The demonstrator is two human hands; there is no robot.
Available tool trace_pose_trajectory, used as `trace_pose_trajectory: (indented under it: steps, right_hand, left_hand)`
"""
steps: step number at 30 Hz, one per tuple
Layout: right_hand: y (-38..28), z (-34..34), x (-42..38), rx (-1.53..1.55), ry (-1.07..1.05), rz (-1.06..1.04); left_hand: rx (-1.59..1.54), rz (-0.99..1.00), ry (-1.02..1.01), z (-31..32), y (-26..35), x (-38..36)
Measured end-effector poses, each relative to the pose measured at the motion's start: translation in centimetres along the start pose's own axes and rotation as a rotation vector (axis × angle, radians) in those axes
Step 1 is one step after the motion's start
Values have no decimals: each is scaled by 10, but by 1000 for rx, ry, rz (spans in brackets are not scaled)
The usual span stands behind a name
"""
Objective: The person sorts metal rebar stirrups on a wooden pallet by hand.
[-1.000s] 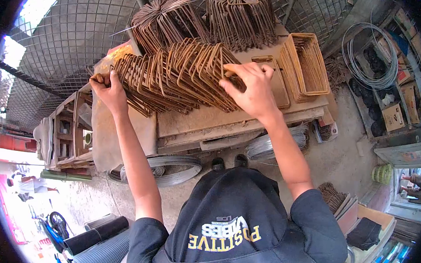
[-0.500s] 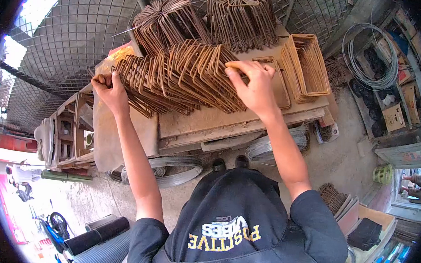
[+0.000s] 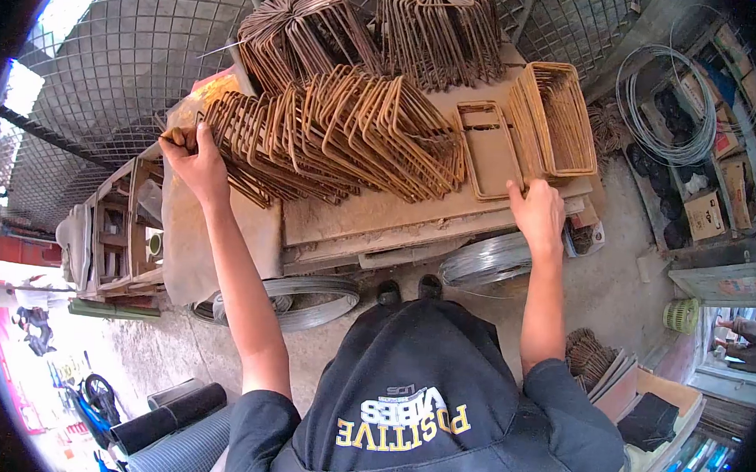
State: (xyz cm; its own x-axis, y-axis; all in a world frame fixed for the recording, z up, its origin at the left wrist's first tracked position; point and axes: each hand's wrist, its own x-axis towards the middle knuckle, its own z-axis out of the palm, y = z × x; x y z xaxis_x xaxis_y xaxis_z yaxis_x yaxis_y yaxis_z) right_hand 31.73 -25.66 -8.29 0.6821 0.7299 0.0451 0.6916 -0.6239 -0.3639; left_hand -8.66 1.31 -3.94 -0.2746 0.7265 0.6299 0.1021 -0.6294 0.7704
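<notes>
1. A wide, dusty, pale-brown wooden counter (image 3: pixel 344 225) stretches between the fingers of the left hand (image 3: pixel 194 162) and those of the right hand (image 3: pixel 538 213).
2. A long leaning row of rusty orange-brown, bent-metal rectangular frames (image 3: pixel 332 138) fills most of the gap between the two hands. Its left end lies right at the left fingers; its right end lies apart from the right fingers, to their left.
3. Two dark-brown bundles of bent metal rods, a left one (image 3: pixel 308 37) and a right one (image 3: pixel 438 36), stand beyond the row, well apart from either set of fingers.
4. An upright stack of yellowish-brown rectangular metal frames (image 3: pixel 551 121) is just beyond the right fingers.
5. A flat, rust-brown rectangular metal frame (image 3: pixel 469 155) lies to the left of and beyond the right fingers, its near right corner at the thumb tip.
6. The right fingers are partly curled, thumb close to forefinger; whether they pinch that corner, I cannot tell.
7. The left fingers are curled inward at the row's end; their grip is unclear.
</notes>
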Motion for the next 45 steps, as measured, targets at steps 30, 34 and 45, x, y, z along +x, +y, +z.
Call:
trace_pose_trajectory:
  steps: [30,34,45]
  right_hand:
    - [-27,-42,-1,864,372,-230]
    - [-40,-60,-2,917,225,-211]
    - [-108,-49,65,1204,-81,-427]
  left_hand:
    - [-18,-17,6,4,1,2]
    - [13,-5,6,1,-3,3]
    - [40,31,37,-2,-10,3]
